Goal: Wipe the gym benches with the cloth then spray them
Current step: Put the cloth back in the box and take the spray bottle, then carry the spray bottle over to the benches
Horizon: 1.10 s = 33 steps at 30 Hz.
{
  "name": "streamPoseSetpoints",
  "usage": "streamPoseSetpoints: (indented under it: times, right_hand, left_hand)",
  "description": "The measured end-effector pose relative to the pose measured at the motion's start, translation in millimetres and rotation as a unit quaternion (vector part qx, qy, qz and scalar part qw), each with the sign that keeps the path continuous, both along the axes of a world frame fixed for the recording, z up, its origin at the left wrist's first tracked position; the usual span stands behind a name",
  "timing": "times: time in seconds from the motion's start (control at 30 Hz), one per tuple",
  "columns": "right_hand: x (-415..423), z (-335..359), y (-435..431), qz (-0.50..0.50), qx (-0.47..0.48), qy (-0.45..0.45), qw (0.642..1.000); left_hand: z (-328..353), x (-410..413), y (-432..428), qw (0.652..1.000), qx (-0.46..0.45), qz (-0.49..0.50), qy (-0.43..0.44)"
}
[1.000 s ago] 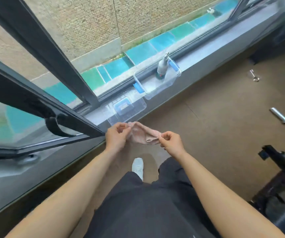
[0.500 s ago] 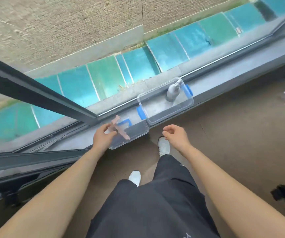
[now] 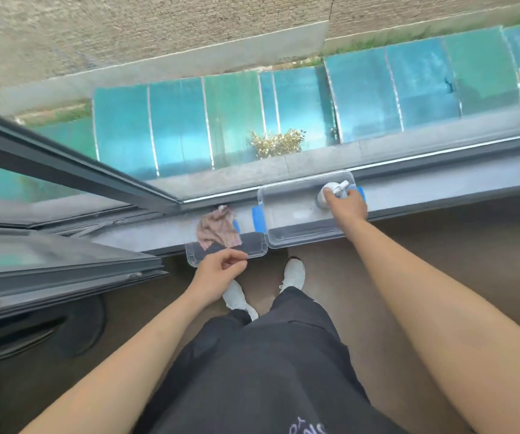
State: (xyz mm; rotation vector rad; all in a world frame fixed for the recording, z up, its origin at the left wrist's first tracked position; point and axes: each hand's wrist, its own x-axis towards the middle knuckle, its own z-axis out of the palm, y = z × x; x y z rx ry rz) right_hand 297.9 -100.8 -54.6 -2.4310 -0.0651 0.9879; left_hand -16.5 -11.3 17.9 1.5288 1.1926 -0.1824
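Two clear plastic tubs on grey sill; crumpled pink cloth lies on flat lid at left; left hand loosely curled, empty, just beside it; right hand reaches into blue-latched tub, fingers on grey spray bottle; can't tell if grip closed.

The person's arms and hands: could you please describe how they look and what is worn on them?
Both forearms are bare, with no sleeves, gloves, watch or rings visible on the left hand or right hand. Below them show dark trousers with pale print and white shoes.
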Motion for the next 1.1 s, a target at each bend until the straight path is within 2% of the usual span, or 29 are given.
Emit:
streamPoseSetpoints:
  times: [0.13, 0.33, 0.47, 0.63, 0.73, 0.83, 0.97, 1.1]
  right_hand:
    - [11, -8, 18, 0.022, -0.029, -0.014, 0.999]
    - [18, -2, 15, 0.062, -0.054, -0.083, 0.993]
    - [21, 15, -8, 0.082, 0.035, -0.1, 0.991]
    - [16, 76, -34, 0.074, 0.172, -0.052, 0.981]
    - [4, 123, -48, 0.026, 0.263, -0.023, 0.964]
    - [-10, 160, -64, -0.026, 0.335, -0.017, 0.942]
    - [-31, 187, -90, -0.111, 0.395, -0.011, 0.912]
    - [-59, 205, -115, -0.195, 0.412, -0.022, 0.89]
  left_hand:
    - [16, 7, -8, 1.0, 0.011, 0.006, -0.01]
    - [23, 19, 1, 0.996, 0.024, 0.079, -0.03]
    - [20, 37, 7, 0.995, 0.023, 0.083, -0.042]
    - [22, 73, 12, 0.996, 0.028, 0.048, -0.063]
    - [24, 95, 15, 0.995, 0.061, -0.023, -0.073]
    - [33, 113, 17, 0.98, 0.095, -0.156, -0.082]
    - [50, 121, 14, 0.954, 0.033, -0.272, -0.126]
    - [56, 119, 11, 0.917, -0.017, -0.37, -0.152]
